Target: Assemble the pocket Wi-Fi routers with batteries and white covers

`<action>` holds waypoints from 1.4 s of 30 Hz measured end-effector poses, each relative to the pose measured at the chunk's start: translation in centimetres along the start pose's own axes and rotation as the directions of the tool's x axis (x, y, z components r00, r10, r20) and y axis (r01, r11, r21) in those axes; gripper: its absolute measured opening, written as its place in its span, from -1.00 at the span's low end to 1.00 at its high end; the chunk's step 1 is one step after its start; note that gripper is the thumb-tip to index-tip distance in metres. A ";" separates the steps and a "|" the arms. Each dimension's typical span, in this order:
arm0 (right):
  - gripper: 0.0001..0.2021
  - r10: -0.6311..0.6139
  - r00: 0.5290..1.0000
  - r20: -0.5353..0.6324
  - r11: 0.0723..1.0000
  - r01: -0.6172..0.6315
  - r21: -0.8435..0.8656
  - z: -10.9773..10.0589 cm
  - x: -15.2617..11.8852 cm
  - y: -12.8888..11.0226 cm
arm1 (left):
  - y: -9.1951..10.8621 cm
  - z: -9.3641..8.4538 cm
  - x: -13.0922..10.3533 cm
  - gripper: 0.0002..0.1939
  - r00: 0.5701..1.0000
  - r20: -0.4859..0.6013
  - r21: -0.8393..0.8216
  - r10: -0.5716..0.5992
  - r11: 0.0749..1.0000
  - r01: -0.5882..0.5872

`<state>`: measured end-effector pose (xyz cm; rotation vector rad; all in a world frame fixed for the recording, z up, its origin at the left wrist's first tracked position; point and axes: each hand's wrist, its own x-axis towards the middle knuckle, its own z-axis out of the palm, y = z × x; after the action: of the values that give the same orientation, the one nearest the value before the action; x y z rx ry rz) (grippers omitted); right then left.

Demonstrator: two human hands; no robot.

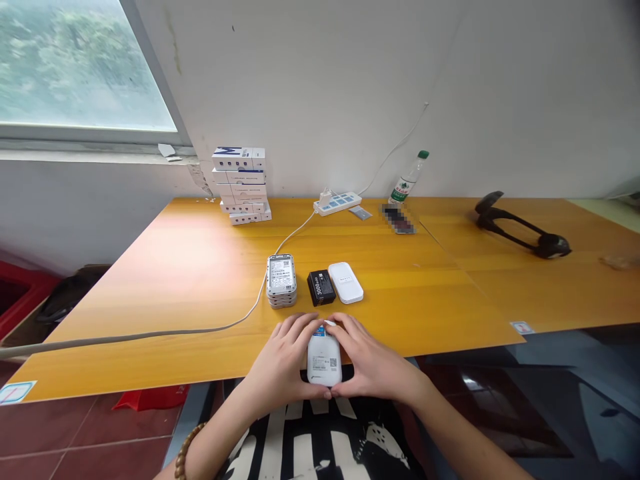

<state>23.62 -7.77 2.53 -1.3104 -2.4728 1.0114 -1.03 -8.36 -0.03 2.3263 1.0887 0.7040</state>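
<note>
A small white device (pixel 324 359) with a printed label and QR code is held at the table's front edge. My left hand (pixel 285 357) wraps its left side, and my right hand (pixel 369 357) wraps its right side; the thumbs meet near its lower end. Just beyond, a black battery block (pixel 321 287) marked 3000 lies beside a white cover (pixel 346 283). To their left stands a stack of white device shells (pixel 281 280), the top one showing a label inside its frame.
Stacked white boxes (pixel 241 187) stand by the wall. A power strip (pixel 338 203), a bottle (pixel 407 179) and a blurred dark item (pixel 399 219) are at the back. A white cable (pixel 200 331) crosses the table's left part. A black stand (pixel 520 227) lies right.
</note>
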 end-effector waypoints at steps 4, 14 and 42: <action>0.08 -0.002 1.000 0.001 1.000 0.002 -0.014 -0.1 0.0 -0.5 | 0.0 0.0 0.0 0.10 1.000 -0.011 -0.023 0.015 1.000 -0.016; -0.47 0.189 0.982 0.018 0.680 -0.144 0.719 -0.3 2.2 -1.6 | -0.1 0.7 -1.7 -0.12 0.961 -0.184 -0.015 0.207 0.977 -0.213; -0.47 0.078 0.997 -0.028 0.701 -0.035 0.712 1.9 2.1 -2.5 | 0.5 -0.9 -0.9 -0.49 0.978 0.093 -0.712 -0.185 0.675 0.195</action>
<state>19.83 -8.03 2.31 -1.1046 -1.6727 1.6849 -1.84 -9.19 0.67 1.5092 0.8186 0.8420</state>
